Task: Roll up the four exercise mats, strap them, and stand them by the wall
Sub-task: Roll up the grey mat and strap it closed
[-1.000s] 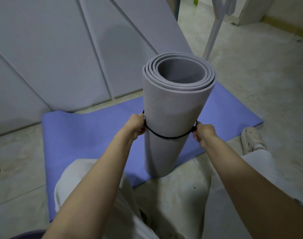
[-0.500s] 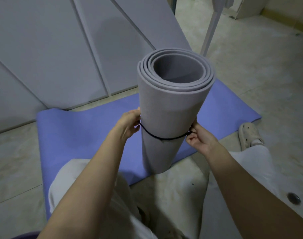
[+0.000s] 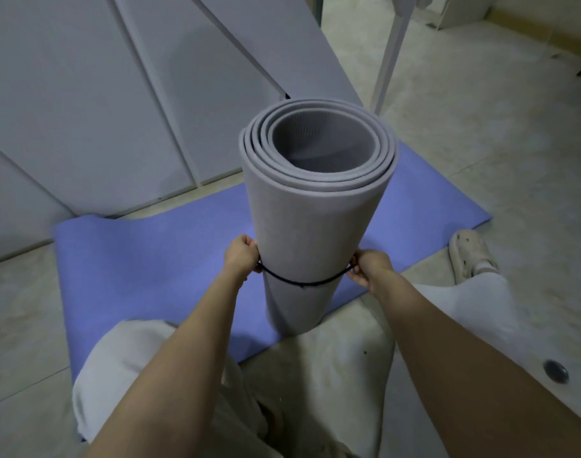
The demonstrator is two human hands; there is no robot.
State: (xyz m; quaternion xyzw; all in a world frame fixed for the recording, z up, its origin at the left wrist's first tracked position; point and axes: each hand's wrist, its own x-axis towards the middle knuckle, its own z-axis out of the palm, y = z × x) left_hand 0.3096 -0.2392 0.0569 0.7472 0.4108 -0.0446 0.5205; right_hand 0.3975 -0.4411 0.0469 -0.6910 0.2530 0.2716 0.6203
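- Head view: a grey rolled mat (image 3: pixel 315 233) stands on end in front of the person, its open spiral top facing the camera, with several loose layers around a hollow core.
- The roll's lower end sits at the near edge of a blue mat (image 3: pixel 133 266), which lies flat on the floor (image 3: pixel 481 143).
- A thin black cord (image 3: pixel 302 283) circles the roll a little below its middle and dips slightly at the front.
- The left hand (image 3: pixel 241 256) is at the roll's left side with its fingers curled in, pinching the cord where it meets the mat.
- The right hand (image 3: pixel 368 266) is at the roll's right side, thumb and fingers closed on the cord's other side, knuckles toward the camera.
- Both forearms reach forward from the bottom of the frame, one on each side of the roll.
- The person's knees, in pale trousers (image 3: pixel 124 368), are spread to either side of the roll, and the left knee rests on the blue mat.
- A pale clog (image 3: pixel 471 252) shows on the right foot, on the floor just beyond the blue mat's right corner.
- Grey wall panels (image 3: pixel 84 110) rise behind the blue mat, its far edge close to their base.
- A white pole (image 3: pixel 390 54) stands on the floor beyond the roll, to the right.
- A small dark round object (image 3: pixel 556 371) lies on the floor near the right forearm; what it is cannot be told.
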